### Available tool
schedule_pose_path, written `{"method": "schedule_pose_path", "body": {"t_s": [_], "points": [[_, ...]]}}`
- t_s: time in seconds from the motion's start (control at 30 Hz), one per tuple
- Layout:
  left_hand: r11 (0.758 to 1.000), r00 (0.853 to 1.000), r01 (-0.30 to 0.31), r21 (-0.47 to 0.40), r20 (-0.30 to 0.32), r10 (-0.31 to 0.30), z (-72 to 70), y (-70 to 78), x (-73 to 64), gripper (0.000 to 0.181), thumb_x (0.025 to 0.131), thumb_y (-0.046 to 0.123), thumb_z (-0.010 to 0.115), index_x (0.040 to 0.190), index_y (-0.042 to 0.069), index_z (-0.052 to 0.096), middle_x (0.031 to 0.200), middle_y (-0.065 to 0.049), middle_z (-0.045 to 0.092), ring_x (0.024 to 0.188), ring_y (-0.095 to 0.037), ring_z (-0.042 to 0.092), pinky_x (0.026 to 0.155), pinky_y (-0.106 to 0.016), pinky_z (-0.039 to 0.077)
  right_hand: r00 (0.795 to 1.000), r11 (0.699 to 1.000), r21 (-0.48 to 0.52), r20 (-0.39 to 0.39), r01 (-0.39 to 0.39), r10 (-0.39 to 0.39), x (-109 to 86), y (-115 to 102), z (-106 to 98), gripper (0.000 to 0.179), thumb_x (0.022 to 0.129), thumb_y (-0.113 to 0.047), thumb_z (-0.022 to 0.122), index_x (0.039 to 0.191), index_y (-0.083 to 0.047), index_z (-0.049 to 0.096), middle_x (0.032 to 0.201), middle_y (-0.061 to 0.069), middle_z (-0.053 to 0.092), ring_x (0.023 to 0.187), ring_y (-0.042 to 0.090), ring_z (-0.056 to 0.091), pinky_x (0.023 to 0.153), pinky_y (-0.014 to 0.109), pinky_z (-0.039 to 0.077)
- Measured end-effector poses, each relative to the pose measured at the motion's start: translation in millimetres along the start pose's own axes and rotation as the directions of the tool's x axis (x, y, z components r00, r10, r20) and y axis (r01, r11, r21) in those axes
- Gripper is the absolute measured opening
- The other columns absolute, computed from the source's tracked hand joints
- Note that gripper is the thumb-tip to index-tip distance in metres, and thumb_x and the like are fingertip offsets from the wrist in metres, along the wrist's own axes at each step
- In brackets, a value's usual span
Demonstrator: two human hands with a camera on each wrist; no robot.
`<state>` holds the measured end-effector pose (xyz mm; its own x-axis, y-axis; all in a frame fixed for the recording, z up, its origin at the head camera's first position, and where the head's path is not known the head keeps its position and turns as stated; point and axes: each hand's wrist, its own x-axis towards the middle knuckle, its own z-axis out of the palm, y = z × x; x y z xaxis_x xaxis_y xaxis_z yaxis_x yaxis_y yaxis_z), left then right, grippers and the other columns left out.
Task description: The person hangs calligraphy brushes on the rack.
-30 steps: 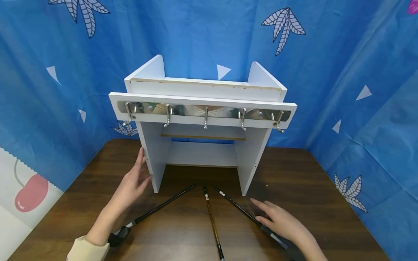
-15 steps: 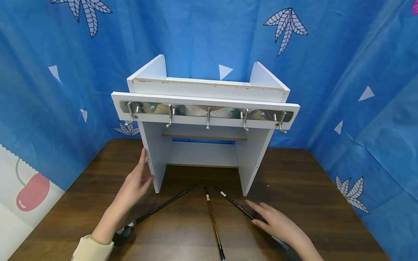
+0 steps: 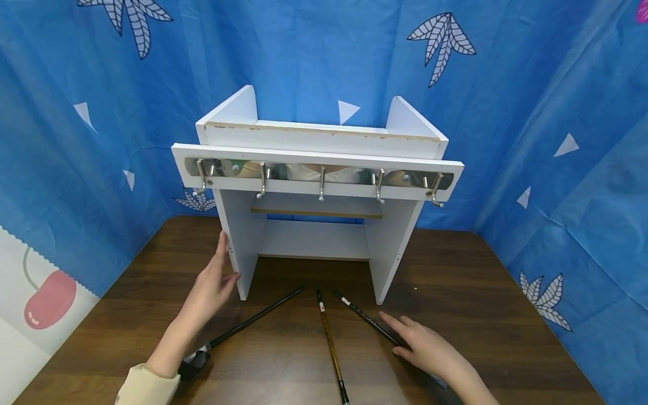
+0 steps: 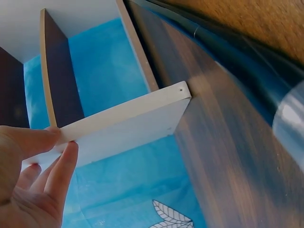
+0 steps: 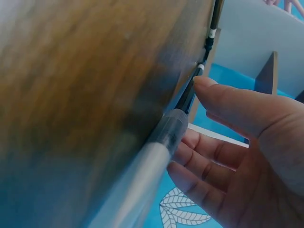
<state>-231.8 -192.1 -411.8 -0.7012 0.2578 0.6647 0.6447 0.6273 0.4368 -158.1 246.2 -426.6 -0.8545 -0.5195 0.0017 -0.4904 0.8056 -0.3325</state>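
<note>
A white shelf unit [image 3: 314, 239] stands on the table, its front board bearing a strip of metal hooks [image 3: 322, 183]. My left hand [image 3: 205, 287] touches its left side panel; in the left wrist view the thumb lies on the panel's front edge [image 4: 128, 109], fingertips on its outer face. My right hand [image 3: 430, 349] is over a slim black rod [image 3: 367, 318], like a collapsed fishing rod, hiding part of it. In the right wrist view that rod's clear-capped end [image 5: 171, 126] passes between thumb and loosely bent fingers, which do not close on it.
A brown rod [image 3: 329, 337] lies in the middle of the dark wooden table [image 3: 283, 365]. Another black rod [image 3: 253, 319] lies at the left, its near end partly behind my left wrist. A blue patterned curtain [image 3: 324, 56] hangs behind and at the sides.
My right hand has moved slightly left and now covers more of the right black rod. My left hand has shifted slightly right at the panel. Shelf and rods stay in place.
</note>
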Motion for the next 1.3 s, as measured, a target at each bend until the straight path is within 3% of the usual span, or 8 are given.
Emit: {"method": "schedule_pose_path", "body": {"t_s": [0.17,0.4,0.8,1.03,1.3], "points": [[1.0,1.0,-0.008,0.002,-0.01,0.008,0.2,-2.0,-0.5,0.11,0.069,-0.025,0.068,0.15,0.008,0.001,0.138,-0.032,0.034,0.105,-0.043,0.055,0.065,-0.036,0.055,1.0,0.999,-0.033,-0.008,0.029,-0.03,2.9,-1.6,0.6,0.069,0.08,-0.012,0.074,0.141,-0.006,0.041,0.116,0.03,0.054,0.094,0.038,0.061,0.07,0.045,0.053],[1.0,1.0,-0.019,-0.011,0.013,0.019,-0.2,-5.5,-0.4,0.109,0.07,-0.026,0.066,0.151,0.008,0.001,0.138,-0.034,0.032,0.104,-0.045,0.055,0.063,-0.039,0.055,0.996,0.994,-0.058,-0.013,0.088,-0.089,7.6,-2.7,2.0,0.072,0.077,-0.003,0.075,0.141,-0.009,0.042,0.111,0.029,0.056,0.077,0.029,0.064,0.059,0.035,0.053],[0.999,0.999,-0.028,-0.041,0.026,0.029,-1.7,-8.3,1.1,0.107,0.071,-0.025,0.066,0.15,0.007,0.002,0.138,-0.033,0.032,0.102,-0.044,0.056,0.062,-0.037,0.055,0.995,0.988,-0.114,-0.008,0.1,-0.101,9.0,-4.8,4.1,0.067,0.073,0.004,0.075,0.134,-0.008,0.05,0.093,0.008,0.058,0.061,0.01,0.053,0.051,0.027,0.048],[0.999,0.999,-0.018,-0.041,0.032,0.02,-3.8,-8.4,1.0,0.107,0.071,-0.024,0.066,0.151,0.008,0.001,0.141,-0.031,0.03,0.105,-0.044,0.055,0.063,-0.039,0.055,0.996,0.989,-0.118,0.004,0.088,-0.088,6.4,-5.3,4.4,0.067,0.074,0.003,0.075,0.134,-0.01,0.05,0.098,0.013,0.059,0.063,0.013,0.057,0.053,0.028,0.049],[0.999,0.999,-0.015,-0.049,0.041,0.017,-5.6,-8.4,0.6,0.107,0.072,-0.023,0.066,0.151,0.008,0.001,0.144,-0.028,0.027,0.106,-0.043,0.054,0.064,-0.039,0.055,0.994,0.991,-0.074,0.011,0.109,-0.109,3.7,-5.4,6.7,0.067,0.074,0.005,0.074,0.134,-0.009,0.05,0.086,0.003,0.055,0.057,0.003,0.047,0.049,0.023,0.045]]}}
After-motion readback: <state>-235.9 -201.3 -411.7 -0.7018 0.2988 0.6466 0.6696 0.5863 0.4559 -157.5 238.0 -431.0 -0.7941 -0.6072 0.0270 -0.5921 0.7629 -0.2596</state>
